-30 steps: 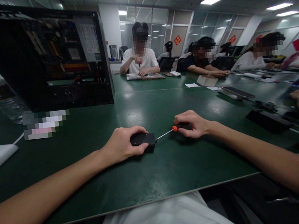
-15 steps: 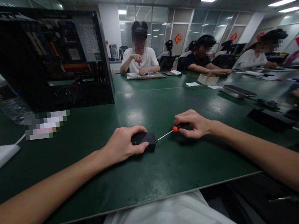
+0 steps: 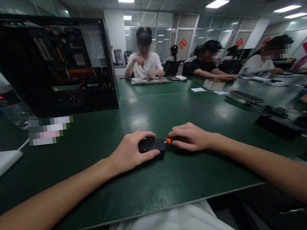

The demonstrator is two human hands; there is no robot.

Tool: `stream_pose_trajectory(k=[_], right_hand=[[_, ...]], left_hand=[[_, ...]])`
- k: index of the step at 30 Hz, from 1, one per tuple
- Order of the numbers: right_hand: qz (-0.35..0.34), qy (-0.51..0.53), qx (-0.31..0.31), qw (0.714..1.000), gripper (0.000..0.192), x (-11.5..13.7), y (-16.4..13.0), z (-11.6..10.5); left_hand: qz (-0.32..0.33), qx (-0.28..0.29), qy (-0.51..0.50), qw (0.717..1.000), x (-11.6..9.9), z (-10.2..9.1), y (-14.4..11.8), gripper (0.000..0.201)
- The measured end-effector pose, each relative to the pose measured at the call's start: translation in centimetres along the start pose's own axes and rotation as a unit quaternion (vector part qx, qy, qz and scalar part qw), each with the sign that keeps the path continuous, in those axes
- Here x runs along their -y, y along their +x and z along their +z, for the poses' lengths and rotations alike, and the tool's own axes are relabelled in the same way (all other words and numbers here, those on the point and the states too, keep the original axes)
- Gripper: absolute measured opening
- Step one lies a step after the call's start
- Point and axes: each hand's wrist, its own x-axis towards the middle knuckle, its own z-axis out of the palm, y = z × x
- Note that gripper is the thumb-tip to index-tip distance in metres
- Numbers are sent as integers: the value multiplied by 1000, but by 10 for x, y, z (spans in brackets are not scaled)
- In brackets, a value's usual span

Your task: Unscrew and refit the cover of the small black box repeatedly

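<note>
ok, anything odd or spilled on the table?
No spill or damage visible. Only the computer case at left stands out: side open, internals exposed. Left hand holds the black box, right hand the screwdriver at its end; nothing odd there.

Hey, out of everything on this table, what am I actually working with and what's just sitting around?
In use:
- black box, in your left hand
- screwdriver, in your right hand

Apparently just sitting around:
- open computer case
- plastic bottle
</note>
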Motion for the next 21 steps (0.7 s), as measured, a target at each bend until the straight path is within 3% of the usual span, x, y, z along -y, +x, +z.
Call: stream_pose_trajectory(k=[3, 6, 9, 14, 21], right_hand=[[2, 5, -18, 1000, 17, -6, -5, -4], [14, -7, -30, 999, 16, -11, -8, -9], [18, -33, -23, 999, 18, -9, -6, -10], [-2, -99, -8, 995, 20, -3, -1, -6], [-4, -193, 10, 981, 21, -34, -18, -20]], left_hand=[[-7, 24, -11, 1000, 4, -10, -2, 53], [-38, 59, -14, 997, 10, -19, -4, 44], [-43, 47, -22, 998, 13, -16, -3, 43], [3, 12, -16, 1000, 10, -4, -4, 42], [12, -7, -3, 1000, 10, -4, -7, 41]])
